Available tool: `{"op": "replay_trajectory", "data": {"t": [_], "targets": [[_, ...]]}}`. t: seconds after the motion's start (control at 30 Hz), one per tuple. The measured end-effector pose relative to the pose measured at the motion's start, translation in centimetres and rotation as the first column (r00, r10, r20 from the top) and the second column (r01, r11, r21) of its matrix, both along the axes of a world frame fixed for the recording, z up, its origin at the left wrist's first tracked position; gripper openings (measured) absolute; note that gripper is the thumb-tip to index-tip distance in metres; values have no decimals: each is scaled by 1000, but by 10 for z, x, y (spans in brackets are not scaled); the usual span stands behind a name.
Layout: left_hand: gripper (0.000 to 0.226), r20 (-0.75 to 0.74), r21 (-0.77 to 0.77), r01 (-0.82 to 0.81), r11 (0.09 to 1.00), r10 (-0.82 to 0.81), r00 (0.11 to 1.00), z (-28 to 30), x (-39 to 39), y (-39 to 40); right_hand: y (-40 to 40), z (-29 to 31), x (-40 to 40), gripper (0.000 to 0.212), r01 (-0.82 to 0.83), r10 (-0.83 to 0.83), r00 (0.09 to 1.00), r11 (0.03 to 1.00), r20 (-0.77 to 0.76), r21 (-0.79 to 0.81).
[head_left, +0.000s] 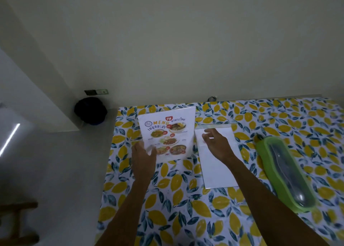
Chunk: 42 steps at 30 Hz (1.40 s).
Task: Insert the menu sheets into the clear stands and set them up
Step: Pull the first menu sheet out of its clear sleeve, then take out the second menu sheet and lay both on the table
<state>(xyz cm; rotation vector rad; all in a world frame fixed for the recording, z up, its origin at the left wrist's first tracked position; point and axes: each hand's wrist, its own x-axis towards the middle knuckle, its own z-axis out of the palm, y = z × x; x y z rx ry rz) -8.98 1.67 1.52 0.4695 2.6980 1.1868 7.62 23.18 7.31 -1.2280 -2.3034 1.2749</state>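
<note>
Head view is looking down on a tabletop (186, 218) covered with a cloth printed in yellow lemons and blue leaves. Standing at the far left part of it is a clear stand with a colourful menu sheet (167, 134) inside, showing the word MENU and pictures of dishes. The left hand (143, 155) is reaching to the near left corner of that stand, its fingers (138, 147) spread loosely and lying against the lower edge, with the thumb out to the right over the printed sheet. Just to the right, a second sheet (219, 167) is lying flat with its blank white side up; a clear strip at its far edge suggests another stand, though I cannot tell for sure. The right hand (216, 143) is hovering over the far part of this white sheet, fingers spread and slightly curled, pinching nothing; whether it is touching the sheet is unclear. Farther right, well apart from the sheets, a long green box (260, 143) with a clear lid is lying at an angle. Off the tabletop's far left, a dark bag (90, 110) is sitting by the wall.
</note>
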Motion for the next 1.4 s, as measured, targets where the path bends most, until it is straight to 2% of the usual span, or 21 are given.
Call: {"op": "replay_trajectory", "data": {"t": [0.07,0.2,0.33,0.43,0.63,0.77,0.83,0.93,1.0,1.13,1.27,1.33,1.4], "targets": [[49,29,-27,-8,1000,9,1000,-4,20,3,2,-6,17,34,13,-13,1000,1000,20,-1],[73,133,-133,87,987,-69,989,-22,58,13,6,-17,51,34,5,-5,998,1000,67,-6],[55,153,-75,176,982,-163,975,-31,94,35,20,-35,86,31,23,-19,993,999,116,-31],[44,146,-124,241,962,-223,964,-36,120,55,36,-48,113,31,43,-31,989,996,144,-76],[45,254,-165,264,950,-218,942,-51,170,102,75,-69,162,32,75,-46,974,989,220,-127],[52,292,-262,287,921,-207,934,-71,191,124,93,-92,187,35,72,-4,936,981,351,-179],[52,319,-295,258,920,-159,934,-73,198,129,92,-99,195,31,54,-3,922,991,386,-123],[51,314,-326,167,930,-60,947,-73,205,128,87,-105,201,35,37,1,924,995,381,-93],[48,297,-363,171,916,-60,953,-77,208,125,84,-107,201,41,51,9,936,986,351,-161],[49,316,-331,151,931,-41,948,-74,211,123,80,-104,202,43,112,-17,947,953,321,-281],[53,341,-259,107,960,-13,940,-62,214,115,77,-97,207,31,169,-69,951,932,302,-319],[53,345,-218,85,972,-5,939,-57,217,105,72,-95,216,18,183,-105,959,939,264,-291],[53,350,-189,84,978,-13,937,-51,223,92,63,-94,226,19,189,-133,965,950,226,-248]]}}
